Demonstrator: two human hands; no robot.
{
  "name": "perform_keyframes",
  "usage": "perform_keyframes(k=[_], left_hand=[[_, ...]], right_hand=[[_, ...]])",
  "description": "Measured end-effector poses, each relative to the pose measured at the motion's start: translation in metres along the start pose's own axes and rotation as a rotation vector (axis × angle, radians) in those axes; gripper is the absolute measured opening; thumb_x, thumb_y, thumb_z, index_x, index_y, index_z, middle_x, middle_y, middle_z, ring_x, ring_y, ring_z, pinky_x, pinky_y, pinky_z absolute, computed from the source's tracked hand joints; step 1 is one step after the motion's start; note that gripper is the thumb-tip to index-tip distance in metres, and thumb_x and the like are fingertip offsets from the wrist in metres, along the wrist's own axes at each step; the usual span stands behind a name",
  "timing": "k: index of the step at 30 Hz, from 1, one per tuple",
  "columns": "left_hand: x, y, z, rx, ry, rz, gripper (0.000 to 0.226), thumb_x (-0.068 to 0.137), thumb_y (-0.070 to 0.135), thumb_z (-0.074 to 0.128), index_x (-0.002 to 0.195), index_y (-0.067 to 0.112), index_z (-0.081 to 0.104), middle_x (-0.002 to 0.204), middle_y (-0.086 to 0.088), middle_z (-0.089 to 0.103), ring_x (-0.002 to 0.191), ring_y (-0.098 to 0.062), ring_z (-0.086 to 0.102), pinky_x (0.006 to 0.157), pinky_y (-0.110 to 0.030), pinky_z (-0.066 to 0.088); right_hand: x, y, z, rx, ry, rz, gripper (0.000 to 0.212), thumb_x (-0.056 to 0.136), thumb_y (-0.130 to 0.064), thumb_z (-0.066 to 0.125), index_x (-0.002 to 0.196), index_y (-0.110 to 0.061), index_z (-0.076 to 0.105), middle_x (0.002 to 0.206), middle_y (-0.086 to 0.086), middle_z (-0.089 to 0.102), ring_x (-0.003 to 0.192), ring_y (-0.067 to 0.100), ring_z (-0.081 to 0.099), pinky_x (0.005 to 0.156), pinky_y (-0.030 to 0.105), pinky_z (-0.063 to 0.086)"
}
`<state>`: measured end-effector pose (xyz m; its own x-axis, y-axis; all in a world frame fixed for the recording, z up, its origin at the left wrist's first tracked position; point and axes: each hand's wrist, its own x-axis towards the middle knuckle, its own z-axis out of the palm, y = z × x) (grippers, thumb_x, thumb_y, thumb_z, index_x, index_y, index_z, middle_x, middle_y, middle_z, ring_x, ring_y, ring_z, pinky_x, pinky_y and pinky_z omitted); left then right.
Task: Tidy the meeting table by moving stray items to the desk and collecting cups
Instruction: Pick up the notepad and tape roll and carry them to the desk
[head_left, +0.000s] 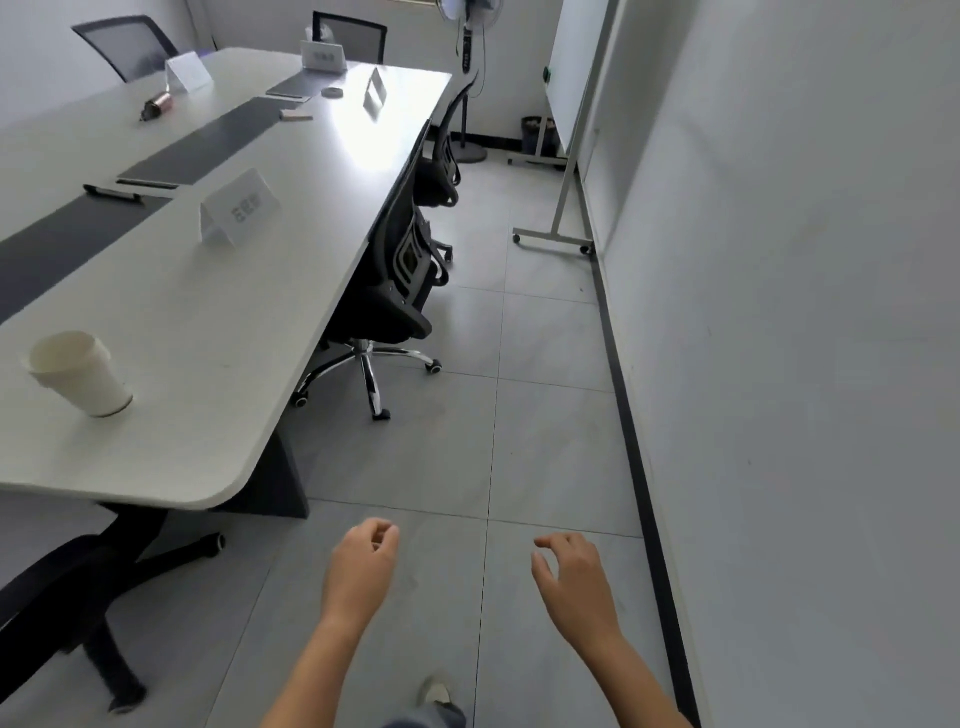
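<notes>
Standing near the meeting table's (171, 467) near corner, paper cups (78, 371) nested, upright, mouth up, slightly tilted. Left hand (361, 564) and right hand (574, 574) over floor, loosely curled, holding nothing.

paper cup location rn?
Head view, lower left: the paper cup stands on the meeting table near its rounded near end, apart from both empty hands.

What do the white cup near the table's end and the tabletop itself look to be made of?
The cup looks like matte white paper, judging by its thin rolled rim and dull surface. The tabletop seems to be a smooth light-grey laminate over board; it throws back a soft window glare, though its core cannot be seen.
</notes>
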<state>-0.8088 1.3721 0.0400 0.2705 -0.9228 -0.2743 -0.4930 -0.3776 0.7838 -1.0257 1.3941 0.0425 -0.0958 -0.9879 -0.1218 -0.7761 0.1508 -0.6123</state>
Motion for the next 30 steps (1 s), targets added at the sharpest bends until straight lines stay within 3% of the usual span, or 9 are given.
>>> perform_keyframes(k=[5,10,15,20,23,30], left_hand=[[0.056,0.046,0.045,0.069,-0.167,0.016,0.013,0.088,0.018,0.048,0.081,0.015,0.059,0.092,-0.009,0.064,0.085,-0.022,0.058,0.069,-0.028,0.040],[0.105,0.085,0.097,0.148,-0.328,0.039,0.013,0.089,0.019,0.046,0.080,0.018,0.056,0.094,-0.006,0.063,0.086,-0.019,0.057,0.072,-0.028,0.043],[0.181,0.146,0.146,0.144,-0.277,0.056,0.013,0.090,0.018,0.046,0.083,0.015,0.057,0.095,-0.007,0.062,0.087,-0.021,0.057,0.074,-0.030,0.043],[0.240,0.214,0.207,0.126,-0.249,0.025,0.018,0.089,0.019,0.045,0.074,0.020,0.054,0.086,-0.006,0.062,0.076,-0.018,0.054,0.069,-0.030,0.042],[0.270,0.256,0.233,0.145,-0.239,0.060,0.014,0.090,0.021,0.046,0.079,0.020,0.055,0.091,-0.004,0.063,0.083,-0.018,0.057,0.071,-0.028,0.043],[0.352,0.270,0.237,0.088,-0.058,-0.141,0.016,0.089,0.018,0.047,0.076,0.020,0.057,0.086,-0.005,0.064,0.078,-0.018,0.056,0.063,-0.027,0.041]], right_hand=[[0.056,0.013,-0.011,-0.001,0.003,0.081,0.026,0.092,-0.021,0.046,0.115,-0.014,0.056,0.117,0.002,0.056,0.099,0.006,0.039,0.087,0.013,0.030],[0.119,0.045,-0.027,0.013,-0.037,0.200,0.028,0.093,-0.021,0.043,0.118,-0.014,0.054,0.122,0.003,0.055,0.113,0.015,0.044,0.096,0.020,0.035],[0.227,0.074,-0.066,0.021,-0.015,0.164,0.028,0.093,-0.023,0.043,0.117,-0.013,0.055,0.122,0.004,0.057,0.115,0.018,0.045,0.097,0.024,0.035],[0.348,0.100,-0.126,0.012,0.003,0.057,0.027,0.092,-0.023,0.046,0.111,-0.010,0.059,0.116,0.007,0.061,0.111,0.019,0.049,0.094,0.029,0.039],[0.413,0.113,-0.151,0.043,0.042,0.043,0.026,0.092,-0.021,0.047,0.110,-0.008,0.060,0.113,0.008,0.063,0.108,0.020,0.050,0.091,0.028,0.040],[0.517,0.119,-0.130,0.013,-0.203,-0.021,0.028,0.092,-0.028,0.045,0.112,-0.013,0.059,0.116,0.005,0.062,0.110,0.018,0.049,0.095,0.030,0.040]])
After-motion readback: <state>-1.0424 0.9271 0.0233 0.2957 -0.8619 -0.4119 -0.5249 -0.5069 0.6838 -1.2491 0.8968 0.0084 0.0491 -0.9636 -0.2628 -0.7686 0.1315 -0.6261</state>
